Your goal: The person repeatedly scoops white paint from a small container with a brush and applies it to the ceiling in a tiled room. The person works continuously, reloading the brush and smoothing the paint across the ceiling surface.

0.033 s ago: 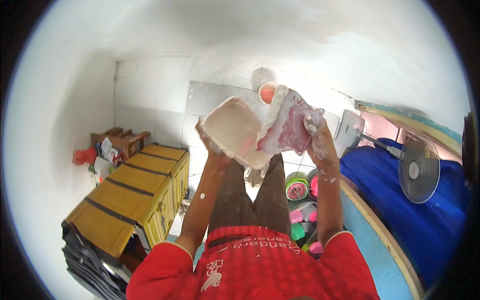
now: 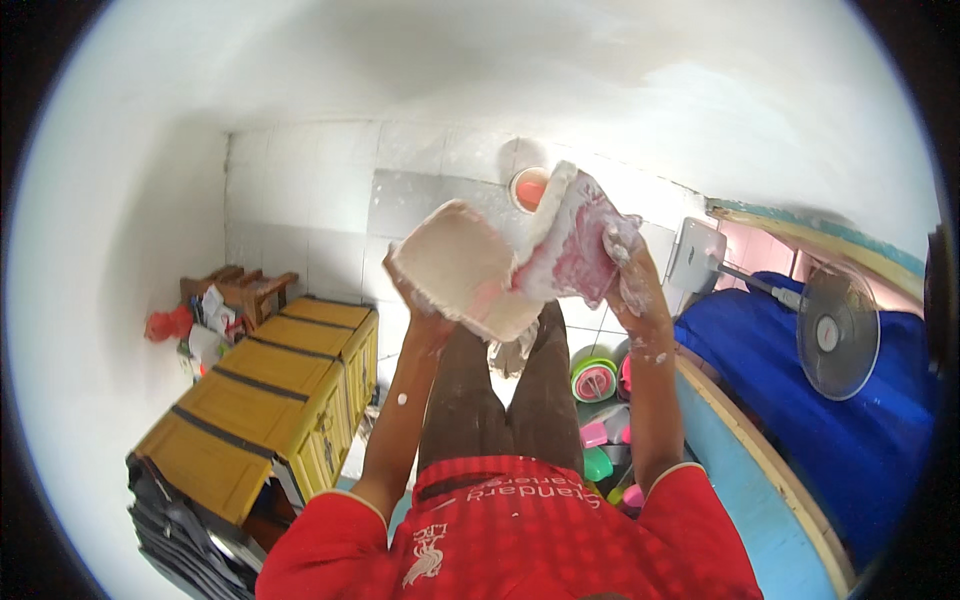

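My left hand [image 2: 408, 290] grips a squarish pale board [image 2: 458, 262], its face coated in smooth white paste and its rim ragged. In my right hand [image 2: 636, 272] is a pink piece [image 2: 575, 245] smeared with white paste, a thick white ridge along its left edge. I cannot tell whether this is a stiff scraper or a folded sheet. Its lower left corner meets or overlaps the board's right edge. White paste covers my right fingers and spots both forearms. Most of my left fingers are hidden behind the board.
A round tub [image 2: 528, 190] with orange inside stands by the wall. At left are a yellow cabinet [image 2: 260, 370] and a wooden stool [image 2: 240, 287]. To the right, a fan [image 2: 828, 335] stands near blue cloth [image 2: 740, 335]. Colourful plastic ware [image 2: 597, 462] lies beside my right leg.
Both hands and what they hold have shifted slightly left in the picture. The surroundings have moved a little too. Both grips stay the same.
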{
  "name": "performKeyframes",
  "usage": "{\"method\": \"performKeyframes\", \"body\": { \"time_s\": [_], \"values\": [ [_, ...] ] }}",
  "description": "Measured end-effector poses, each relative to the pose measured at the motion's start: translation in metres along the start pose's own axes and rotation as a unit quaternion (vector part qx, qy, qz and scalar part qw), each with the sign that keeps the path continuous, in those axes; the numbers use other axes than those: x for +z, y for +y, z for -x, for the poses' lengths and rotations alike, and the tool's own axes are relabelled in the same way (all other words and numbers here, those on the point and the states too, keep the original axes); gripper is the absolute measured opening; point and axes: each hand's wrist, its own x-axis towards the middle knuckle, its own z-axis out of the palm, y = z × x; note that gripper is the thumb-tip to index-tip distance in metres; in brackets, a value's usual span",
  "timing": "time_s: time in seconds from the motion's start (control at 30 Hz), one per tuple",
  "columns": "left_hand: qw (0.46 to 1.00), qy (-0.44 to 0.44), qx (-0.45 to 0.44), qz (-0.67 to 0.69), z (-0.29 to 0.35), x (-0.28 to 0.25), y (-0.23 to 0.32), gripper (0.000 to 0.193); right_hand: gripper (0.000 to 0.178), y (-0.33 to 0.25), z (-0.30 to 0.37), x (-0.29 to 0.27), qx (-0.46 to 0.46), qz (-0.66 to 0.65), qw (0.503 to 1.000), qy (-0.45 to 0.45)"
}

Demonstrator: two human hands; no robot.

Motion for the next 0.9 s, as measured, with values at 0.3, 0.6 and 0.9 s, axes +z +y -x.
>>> {"method": "performKeyframes", "body": {
  "time_s": [0.3, 0.6, 0.9],
  "values": [
    [0.969, 0.052, -0.053, 0.236, -0.013, -0.019, -0.006, 0.055, 0.029, 0.032, -0.107, -0.039, -0.049, -0.238, 0.970, -0.014],
    [0.909, 0.067, -0.110, 0.396, -0.012, -0.026, 0.004, 0.060, 0.026, 0.044, -0.211, -0.047, -0.097, -0.287, 0.953, 0.016],
    [0.866, 0.030, -0.127, 0.483, -0.012, -0.034, 0.005, 0.061, 0.028, 0.026, -0.309, -0.068, -0.180, -0.199, 0.961, -0.069]
  ]
}}
